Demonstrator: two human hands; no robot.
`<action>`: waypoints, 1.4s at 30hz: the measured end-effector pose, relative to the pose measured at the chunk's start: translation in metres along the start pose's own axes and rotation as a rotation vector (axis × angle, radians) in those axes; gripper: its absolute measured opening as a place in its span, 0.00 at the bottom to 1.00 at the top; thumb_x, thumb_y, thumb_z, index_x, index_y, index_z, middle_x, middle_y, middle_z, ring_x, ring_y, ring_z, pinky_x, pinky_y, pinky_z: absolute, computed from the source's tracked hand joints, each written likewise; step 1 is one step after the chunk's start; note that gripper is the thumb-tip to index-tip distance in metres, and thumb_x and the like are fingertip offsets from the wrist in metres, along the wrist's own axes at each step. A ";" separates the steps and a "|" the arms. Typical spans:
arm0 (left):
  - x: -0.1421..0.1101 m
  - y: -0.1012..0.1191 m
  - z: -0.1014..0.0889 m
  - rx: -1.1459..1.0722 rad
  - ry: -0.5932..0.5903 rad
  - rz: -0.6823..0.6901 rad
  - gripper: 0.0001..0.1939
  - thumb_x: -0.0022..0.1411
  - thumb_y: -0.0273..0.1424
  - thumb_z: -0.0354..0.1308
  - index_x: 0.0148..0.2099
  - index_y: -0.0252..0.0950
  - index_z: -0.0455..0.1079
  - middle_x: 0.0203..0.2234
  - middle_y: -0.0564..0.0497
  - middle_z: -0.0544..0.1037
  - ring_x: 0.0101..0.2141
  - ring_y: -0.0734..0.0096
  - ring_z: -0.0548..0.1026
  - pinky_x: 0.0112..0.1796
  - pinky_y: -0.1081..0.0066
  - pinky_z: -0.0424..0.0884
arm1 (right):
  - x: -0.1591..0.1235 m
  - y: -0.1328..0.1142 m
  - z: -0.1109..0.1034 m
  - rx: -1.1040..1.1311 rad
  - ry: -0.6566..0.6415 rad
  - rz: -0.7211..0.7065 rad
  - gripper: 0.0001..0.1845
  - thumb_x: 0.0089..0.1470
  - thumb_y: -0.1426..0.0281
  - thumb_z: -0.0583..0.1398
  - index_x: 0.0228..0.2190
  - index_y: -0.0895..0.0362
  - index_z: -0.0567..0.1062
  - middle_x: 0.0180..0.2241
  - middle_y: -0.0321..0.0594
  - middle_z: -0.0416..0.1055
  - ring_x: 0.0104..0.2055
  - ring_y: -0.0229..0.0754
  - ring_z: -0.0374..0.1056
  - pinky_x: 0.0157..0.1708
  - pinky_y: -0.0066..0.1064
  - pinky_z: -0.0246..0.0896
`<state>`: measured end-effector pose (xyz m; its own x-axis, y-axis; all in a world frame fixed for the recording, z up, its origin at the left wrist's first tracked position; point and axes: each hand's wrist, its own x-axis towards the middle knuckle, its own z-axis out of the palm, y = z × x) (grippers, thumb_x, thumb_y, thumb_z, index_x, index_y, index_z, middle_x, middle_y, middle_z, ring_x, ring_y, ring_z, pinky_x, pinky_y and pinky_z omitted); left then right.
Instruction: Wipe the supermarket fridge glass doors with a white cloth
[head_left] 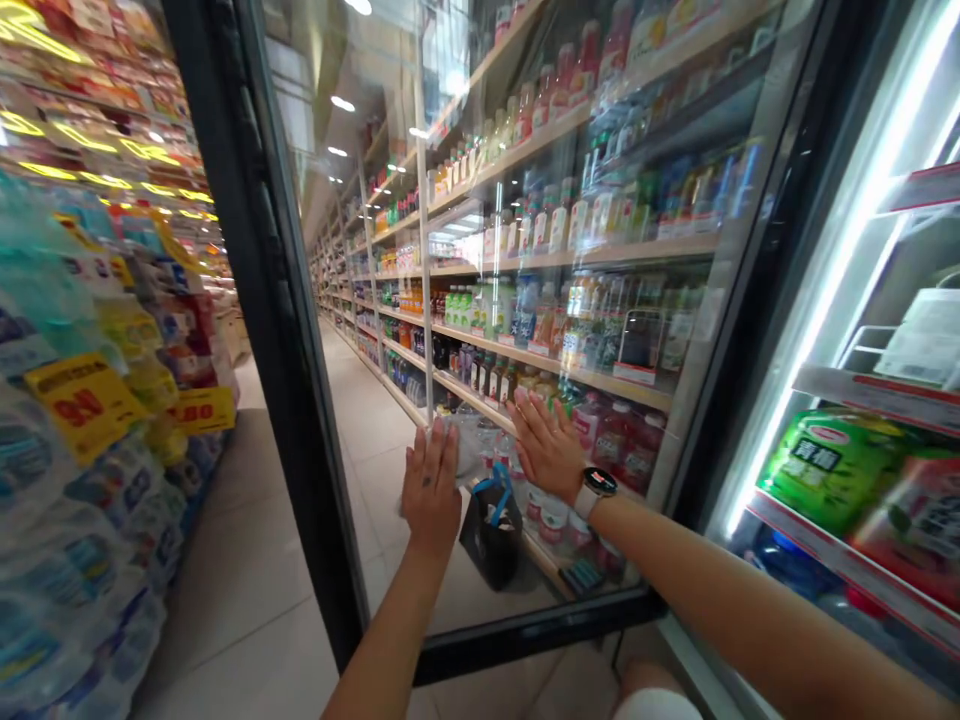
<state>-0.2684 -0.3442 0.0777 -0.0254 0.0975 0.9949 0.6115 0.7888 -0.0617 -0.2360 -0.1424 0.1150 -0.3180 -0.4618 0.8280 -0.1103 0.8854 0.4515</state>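
A tall glass cooler door with a black frame stands swung out in front of me. My left hand lies flat towards the glass, fingers stretched out and close together. To its right, my right hand is also held flat with its fingers extended, a smartwatch on that wrist. Both palms look pressed to the pane, though actual contact is hard to see. Neither hand holds anything. Through the glass, between and below the hands, a black bag with blue handles sits on the floor.
Beyond the pane, long shelves carry rows of bottled drinks. The lit cooler shelf on my right holds a green package and other goods. To the left, wrapped bottle packs with yellow price signs stand along the tiled aisle.
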 end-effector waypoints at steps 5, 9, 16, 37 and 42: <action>0.001 0.025 0.008 -0.027 -0.074 0.128 0.34 0.61 0.15 0.42 0.68 0.36 0.46 0.61 0.47 0.62 0.64 0.66 0.51 0.63 0.63 0.53 | 0.001 -0.001 -0.001 0.000 -0.020 0.002 0.30 0.60 0.68 0.49 0.62 0.64 0.57 0.63 0.49 0.55 0.68 0.47 0.41 0.66 0.46 0.30; 0.017 0.009 0.003 -0.053 -0.116 0.119 0.33 0.62 0.20 0.46 0.68 0.38 0.46 0.63 0.47 0.57 0.64 0.61 0.50 0.62 0.58 0.55 | 0.002 -0.002 0.001 -0.015 -0.023 0.006 0.30 0.59 0.68 0.50 0.62 0.61 0.58 0.64 0.47 0.55 0.68 0.47 0.42 0.66 0.46 0.29; 0.043 -0.015 0.001 -0.022 0.179 -0.264 0.32 0.63 0.22 0.44 0.68 0.39 0.48 0.65 0.46 0.53 0.65 0.57 0.46 0.63 0.49 0.48 | 0.002 -0.004 0.003 0.010 -0.001 0.020 0.31 0.58 0.68 0.51 0.62 0.60 0.58 0.63 0.46 0.56 0.68 0.47 0.43 0.66 0.44 0.30; 0.014 -0.034 0.034 -0.119 0.054 -0.056 0.29 0.65 0.24 0.43 0.68 0.38 0.48 0.65 0.45 0.55 0.65 0.58 0.49 0.62 0.53 0.53 | 0.016 -0.010 0.024 -0.049 -0.060 0.029 0.35 0.58 0.69 0.50 0.65 0.62 0.49 0.64 0.46 0.53 0.69 0.46 0.38 0.66 0.44 0.27; -0.008 -0.027 0.046 -0.151 -0.070 0.222 0.31 0.64 0.21 0.44 0.68 0.39 0.47 0.62 0.45 0.61 0.64 0.60 0.52 0.61 0.58 0.58 | 0.017 -0.008 0.029 -0.050 -0.081 0.037 0.35 0.59 0.69 0.49 0.65 0.62 0.47 0.65 0.46 0.50 0.69 0.46 0.38 0.66 0.45 0.28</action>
<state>-0.3205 -0.3381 0.0682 0.0711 0.3037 0.9501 0.7193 0.6443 -0.2598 -0.2677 -0.1564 0.1160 -0.3967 -0.4216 0.8154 -0.0507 0.8970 0.4391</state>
